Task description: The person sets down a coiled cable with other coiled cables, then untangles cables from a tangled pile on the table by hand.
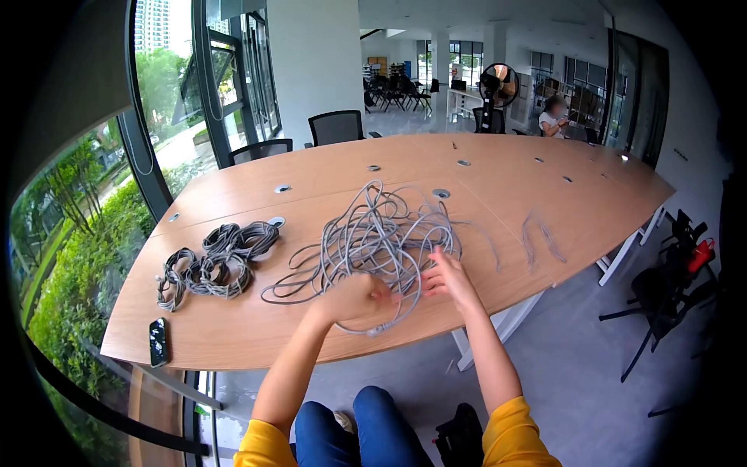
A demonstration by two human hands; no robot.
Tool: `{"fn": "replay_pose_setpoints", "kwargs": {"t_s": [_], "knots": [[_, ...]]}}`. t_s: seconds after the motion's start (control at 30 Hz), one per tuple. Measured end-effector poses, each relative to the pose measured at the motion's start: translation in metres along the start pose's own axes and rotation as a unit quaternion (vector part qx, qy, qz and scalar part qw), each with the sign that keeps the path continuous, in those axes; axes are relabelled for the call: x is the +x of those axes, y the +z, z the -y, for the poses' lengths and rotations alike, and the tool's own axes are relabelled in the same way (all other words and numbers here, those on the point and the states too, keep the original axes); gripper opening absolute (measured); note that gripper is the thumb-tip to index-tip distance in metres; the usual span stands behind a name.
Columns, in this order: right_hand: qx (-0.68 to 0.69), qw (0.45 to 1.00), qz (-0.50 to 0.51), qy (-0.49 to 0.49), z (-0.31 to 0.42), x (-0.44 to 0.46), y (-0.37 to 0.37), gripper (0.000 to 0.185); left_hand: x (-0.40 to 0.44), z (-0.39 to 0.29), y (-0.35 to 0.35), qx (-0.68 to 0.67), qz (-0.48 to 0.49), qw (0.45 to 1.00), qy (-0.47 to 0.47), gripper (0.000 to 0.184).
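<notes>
A large loose tangle of grey cable (381,233) lies spread over the table in front of me. My left hand (352,299) is at its near edge with fingers curled closed around a part of the cable; the fingertips are slightly blurred. Close by on the right, my right hand (448,280) has its fingers apart, beside the tangle's right edge, and nothing shows gripped in it. A cable end with a connector (377,331) hangs in a loop just below the hands, near the table's front edge.
Several coiled grey cable bundles (222,261) lie to the left. A phone (159,342) rests at the left front corner of the wooden table (311,350). Loose cable strands (537,237) stretch right. Office chairs (336,127), a fan (498,86) and a seated person (552,121) are beyond.
</notes>
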State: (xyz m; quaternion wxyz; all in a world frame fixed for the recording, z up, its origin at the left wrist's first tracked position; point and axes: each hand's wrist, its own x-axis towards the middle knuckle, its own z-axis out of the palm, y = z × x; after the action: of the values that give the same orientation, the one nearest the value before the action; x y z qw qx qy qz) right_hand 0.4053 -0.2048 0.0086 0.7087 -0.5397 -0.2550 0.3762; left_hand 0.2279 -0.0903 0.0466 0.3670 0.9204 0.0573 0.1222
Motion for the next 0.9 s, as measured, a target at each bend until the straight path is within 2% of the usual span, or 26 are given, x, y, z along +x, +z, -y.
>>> {"fn": "replay_pose_setpoints", "kwargs": {"t_s": [0.07, 0.1, 0.17, 0.2, 0.23, 0.3, 0.37, 0.43, 0.5, 0.57, 0.6, 0.67, 0.7, 0.77, 0.83, 0.9], "knots": [[-0.166, 0.982, 0.087, 0.007, -0.003, 0.012, 0.009, 0.051, 0.022, 0.009, 0.005, 0.155, -0.236, 0.959, 0.012, 0.036], [-0.278, 0.955, 0.095, -0.037, -0.009, 0.016, 0.015, 0.044, 0.037, 0.017, 0.008, 0.155, -0.236, 0.959, 0.013, 0.036], [-0.34, 0.916, 0.086, -0.196, -0.052, 0.045, 0.012, 0.041, 0.065, 0.035, 0.015, 0.259, -0.371, 0.891, -0.039, 0.047], [-0.348, 0.908, 0.055, -0.227, -0.046, 0.034, 0.021, 0.038, 0.076, 0.045, 0.021, 0.244, -0.345, 0.902, -0.091, 0.059], [-0.355, 0.898, 0.024, -0.258, -0.04, 0.023, 0.029, 0.035, 0.081, 0.042, 0.022, 0.243, -0.348, 0.901, -0.089, 0.059], [-0.336, 0.904, 0.01, -0.265, -0.041, 0.021, 0.031, 0.03, 0.086, 0.035, 0.022, 0.227, -0.346, 0.886, -0.208, 0.059], [-0.334, 0.908, -0.017, -0.253, -0.024, 0.013, 0.031, 0.023, 0.094, 0.058, 0.017, 0.201, -0.349, 0.89, -0.214, 0.053], [-0.324, 0.893, -0.111, -0.293, -0.011, 0.018, 0.02, 0.019, 0.087, 0.063, 0.008, 0.038, -0.423, 0.899, -0.111, 0.052], [-0.322, 0.873, -0.169, -0.325, -0.004, 0.036, 0.0, 0.019, 0.077, 0.06, -0.007, -0.073, -0.44, 0.893, -0.055, 0.048], [-0.36, 0.832, -0.237, -0.348, 0.009, 0.04, -0.005, 0.019, 0.072, 0.067, -0.019, -0.288, -0.48, 0.828, -0.009, 0.044], [-0.358, 0.834, -0.234, -0.348, 0.016, 0.043, -0.007, 0.019, 0.069, 0.071, -0.025, -0.311, -0.495, 0.811, 0.007, 0.042], [-0.38, 0.805, -0.308, -0.335, 0.03, 0.047, -0.015, 0.02, 0.056, 0.068, -0.035, -0.342, -0.503, 0.793, 0.035, 0.039], [-0.378, 0.806, -0.307, -0.336, 0.035, 0.05, -0.023, 0.02, 0.049, 0.069, -0.041, -0.352, -0.508, 0.785, 0.044, 0.038], [-0.373, 0.755, -0.392, -0.37, 0.042, 0.056, -0.041, 0.019, 0.037, 0.079, -0.051, -0.37, -0.523, 0.767, 0.043, 0.03], [-0.351, 0.754, -0.394, -0.391, 0.055, 0.052, -0.06, 0.019, 0.026, 0.092, -0.057, -0.388, -0.557, 0.734, 0.015, 0.026], [-0.33, 0.753, -0.396, -0.409, 0.062, 0.047, -0.063, 0.019, 0.021, 0.109, -0.056, -0.378, -0.569, 0.73, 0.015, 0.023]]}}
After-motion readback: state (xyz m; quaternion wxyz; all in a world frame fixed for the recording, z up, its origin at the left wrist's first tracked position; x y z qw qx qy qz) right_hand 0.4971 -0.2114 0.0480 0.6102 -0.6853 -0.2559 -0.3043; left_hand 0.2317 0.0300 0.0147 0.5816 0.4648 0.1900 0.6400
